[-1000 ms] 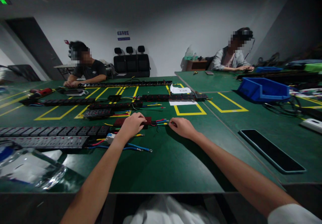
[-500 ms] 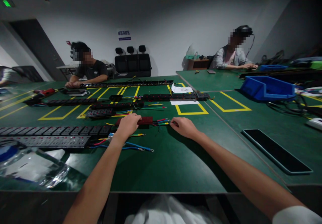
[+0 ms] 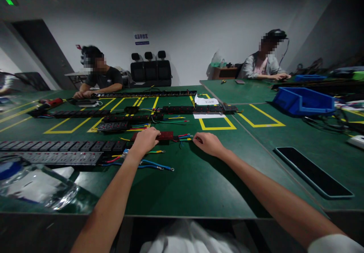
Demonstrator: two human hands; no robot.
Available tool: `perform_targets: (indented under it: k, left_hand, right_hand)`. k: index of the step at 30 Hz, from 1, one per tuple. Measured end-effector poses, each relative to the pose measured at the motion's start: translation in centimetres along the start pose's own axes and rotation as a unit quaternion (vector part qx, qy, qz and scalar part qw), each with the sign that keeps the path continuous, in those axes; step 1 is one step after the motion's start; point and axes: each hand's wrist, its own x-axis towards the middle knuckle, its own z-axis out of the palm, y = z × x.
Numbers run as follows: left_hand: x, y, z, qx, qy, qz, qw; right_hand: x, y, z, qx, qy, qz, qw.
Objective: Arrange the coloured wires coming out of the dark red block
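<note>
My left hand [image 3: 145, 142] is closed over the left part of a dark red socket module [image 3: 165, 135] lying on the green table. Red, blue and yellow-green wires [image 3: 183, 136] with ring terminals run out of the module's right end. At their tips my right hand [image 3: 209, 143] is closed in a pinch, its fingertips at the end of the yellow-green wire; the grip itself is partly hidden. Left of my left forearm lie a black socket strip [image 3: 65, 145] and a grey socket strip [image 3: 57, 158]. Blue wires [image 3: 156, 165] with ring terminals stretch out from beneath that forearm.
More socket strips [image 3: 113, 126] lie farther back among yellow tape outlines. A clear bottle [image 3: 48, 188] is at front left, a phone [image 3: 313, 171] at right. Beyond it stands a blue bin [image 3: 304, 101]. Two people [image 3: 106, 76] sit across the table, one behind each side.
The whole view has shifted very slightly. Both hands keep their places at the red module and its wires.
</note>
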Motion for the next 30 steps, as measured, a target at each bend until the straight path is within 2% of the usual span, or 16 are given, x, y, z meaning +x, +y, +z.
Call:
perform_targets:
  k: [14,23,30]
  left_hand:
    - [0.0,0.6,0.3,-0.029,0.036,0.0,0.999]
    - [0.0,2.8,-0.1,-0.047,0.107,0.081,0.99]
    - [0.2,3.4,0.4,-0.05,0.082,0.103,0.99]
  right_hand:
    - [0.0,-0.3,-0.3,-0.003,-0.011,0.008,1.0]
    - [0.0,-0.2,-0.1,0.0,-0.003,0.003,1.0]
    - [0.0,-0.2,-0.1,-0.005,-0.005,0.007,1.0]
